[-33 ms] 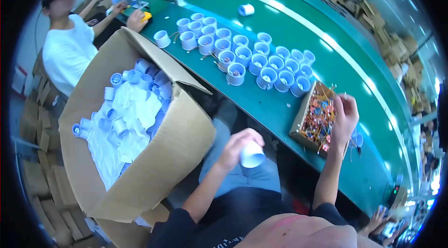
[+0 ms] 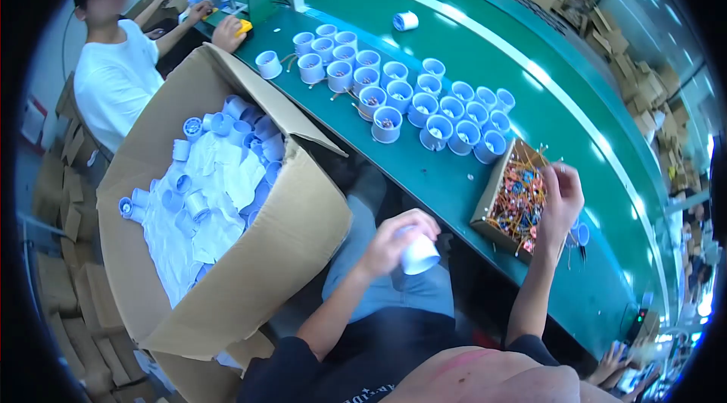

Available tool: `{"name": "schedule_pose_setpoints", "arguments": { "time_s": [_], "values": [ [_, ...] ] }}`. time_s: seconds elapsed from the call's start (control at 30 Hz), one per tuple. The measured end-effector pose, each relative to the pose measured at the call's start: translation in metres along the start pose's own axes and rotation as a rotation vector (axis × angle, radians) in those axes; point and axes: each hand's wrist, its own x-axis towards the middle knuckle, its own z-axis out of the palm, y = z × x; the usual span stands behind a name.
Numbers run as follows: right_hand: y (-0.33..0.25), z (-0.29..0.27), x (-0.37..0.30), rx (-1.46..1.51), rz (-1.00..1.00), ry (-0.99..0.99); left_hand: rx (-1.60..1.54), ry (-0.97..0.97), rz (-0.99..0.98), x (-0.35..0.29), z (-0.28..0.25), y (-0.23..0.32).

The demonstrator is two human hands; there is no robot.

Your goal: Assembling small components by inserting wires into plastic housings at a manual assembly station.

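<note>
Left hand [image 2: 395, 242] closed around 1 white cup [image 2: 421, 255], cup above person's lap [image 2: 401, 301]. Right hand [image 2: 562, 195] at small carton [image 2: 496, 231], fingers bent; cannot tell if they grip something. Small wired parts [image 2: 519, 195] lie in carton, just left of right hand. Rows of cups [image 2: 421, 115] stand on green table [image 2: 432, 176], beyond left hand. Big carton [image 2: 288, 244] with more cups, left of left hand.

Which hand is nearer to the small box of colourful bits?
Right. The right hand is at the right edge of the small box; the left hand is farther off, leftward, holding a white cup.
</note>
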Motion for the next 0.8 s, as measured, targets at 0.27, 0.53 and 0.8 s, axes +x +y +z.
{"name": "schedule_pose_setpoints", "arguments": {
  "time_s": [0.27, 0.53, 0.8],
  "values": [
    [-0.057, 0.024, -0.053, -0.048, -0.439, -0.379, 0.583, -0.148, 0.119, 0.034, 0.059, 0.059],
    [-0.047, 0.037, -0.063, -0.003, -0.185, -0.399, 0.296, -0.009, 0.13, 0.04, 0.048, 0.026],
    [-0.025, 0.017, -0.058, -0.071, -0.271, -0.483, 0.322, -0.141, 0.229, 0.044, 0.058, 0.016]
  ]
}}
